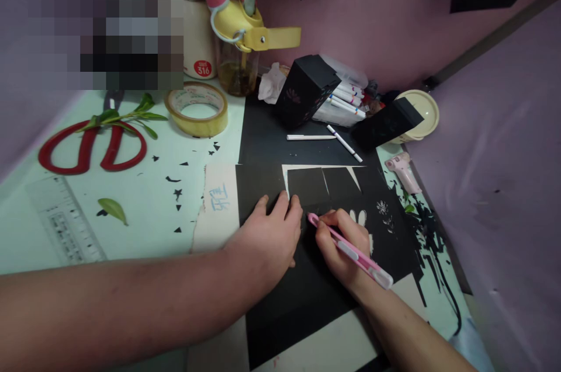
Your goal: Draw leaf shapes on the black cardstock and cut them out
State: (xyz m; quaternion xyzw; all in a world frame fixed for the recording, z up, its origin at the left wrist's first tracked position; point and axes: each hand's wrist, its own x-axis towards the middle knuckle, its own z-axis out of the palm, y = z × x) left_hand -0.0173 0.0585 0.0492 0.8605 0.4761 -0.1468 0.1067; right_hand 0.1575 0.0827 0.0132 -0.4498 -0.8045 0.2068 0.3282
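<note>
Pink craft knife (350, 250) gripped by right hand (339, 246) | left hand (267, 237) flat on black paper (307, 296)

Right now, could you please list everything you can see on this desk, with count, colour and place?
black paper sheet: one, black, centre
pink craft knife: one, pink, in right hand
red-handled scissors: one, red, far left
roll of clear tape: one, yellowish, left of centre
yellow-lidded bottle: one, back
black paper boxes: two, black, back right
white marker pens: several, beside the boxes
clear ruler: one, near left
left hand: flat on the sheet
right hand: grips the knife
</note>
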